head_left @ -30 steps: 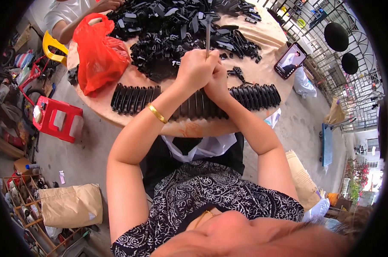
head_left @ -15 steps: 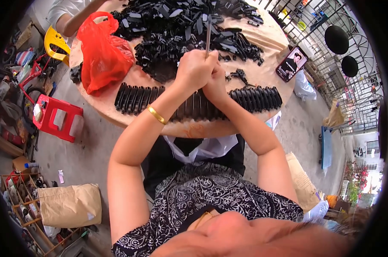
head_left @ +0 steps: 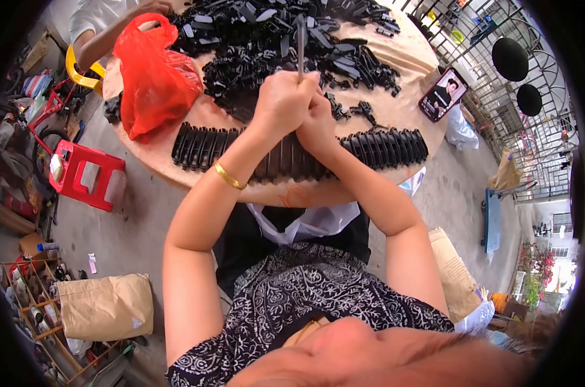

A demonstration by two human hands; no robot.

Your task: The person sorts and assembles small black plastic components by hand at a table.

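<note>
My two hands are pressed together over the near half of the round table. A thin grey rod (head_left: 301, 48) stands up out of my left hand (head_left: 279, 106), whose fingers are wrapped round its lower end. Tight against it, my right hand (head_left: 315, 126) is closed too; whatever it grips is hidden between the hands. Under my wrists runs a curved row of black plastic clips (head_left: 386, 148), lined up side by side. Beyond my hands lies a big heap of loose black plastic parts (head_left: 254, 58). A few joined black pieces (head_left: 365, 111) lie right of my right hand.
A red plastic bag (head_left: 154, 84) sits at the table's left, and a phone (head_left: 443, 95) with a lit screen stands at its right edge. Another person's arm (head_left: 105, 35) reaches in at the far left. A red stool (head_left: 86, 174) stands on the floor.
My joined hands have shifted slightly left, and the rod has moved left with them. At the far left, the other person's arms have changed position.
</note>
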